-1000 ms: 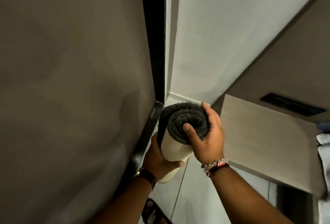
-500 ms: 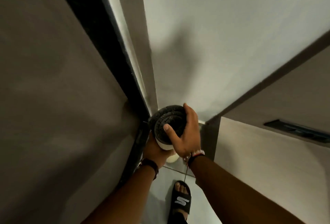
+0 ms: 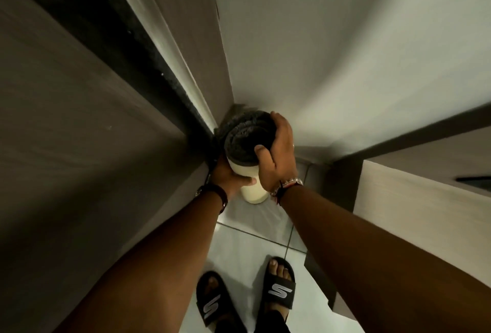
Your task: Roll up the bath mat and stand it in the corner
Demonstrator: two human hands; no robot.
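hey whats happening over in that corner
A person is standing a rolled-up bath mat on end in the corner where the walls meet. The left hand wraps the pale side of the roll low down, while the right hand cups the dark, fluffy top end. The roll's bottom end looks to be at the tiled floor, tucked close to the corner, with both hands on it. The person's feet in black slides stand just behind.

Fuzzy bath mat (image 3: pixel 245 134), glossy floor tiles (image 3: pixel 255 250)
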